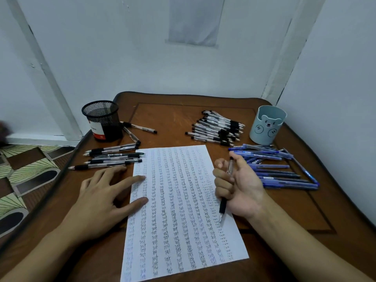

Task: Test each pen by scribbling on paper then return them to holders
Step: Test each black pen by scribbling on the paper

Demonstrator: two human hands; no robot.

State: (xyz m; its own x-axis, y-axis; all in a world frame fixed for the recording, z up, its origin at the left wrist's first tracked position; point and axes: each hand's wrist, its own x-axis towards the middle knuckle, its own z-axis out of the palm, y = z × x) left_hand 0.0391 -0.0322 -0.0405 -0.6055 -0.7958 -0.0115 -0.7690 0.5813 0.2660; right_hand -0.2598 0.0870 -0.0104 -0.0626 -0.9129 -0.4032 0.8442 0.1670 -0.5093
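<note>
A brown wooden table (183,112) carries everything. In its middle lies a sheet of paper (179,210), covered in columns of small handwritten marks.

To the right of the sheet a loose spread of blue pens (282,171) lies on the wood. Beyond the sheet's far right corner sits a heap of black-and-clear pens (217,129). A smaller row of black pens (114,157) lies at the sheet's far left corner.

At the far left stands a black mesh holder (101,121), upright, with a red-and-white label on its side. Two pens (140,128) lie on the table just beside it. At the far right stands a pale blue holder (268,125) with a bear face, also upright. What either holds inside cannot be told from this angle.

The left hand (101,198) lies flat with fingers spread, forefinger and thumb pressing the sheet's left edge.

The right hand (242,188) has its fingers curled round a black-grip pen (223,206). The pen's tip points down at the sheet's right edge; whether it touches cannot be told.
</note>
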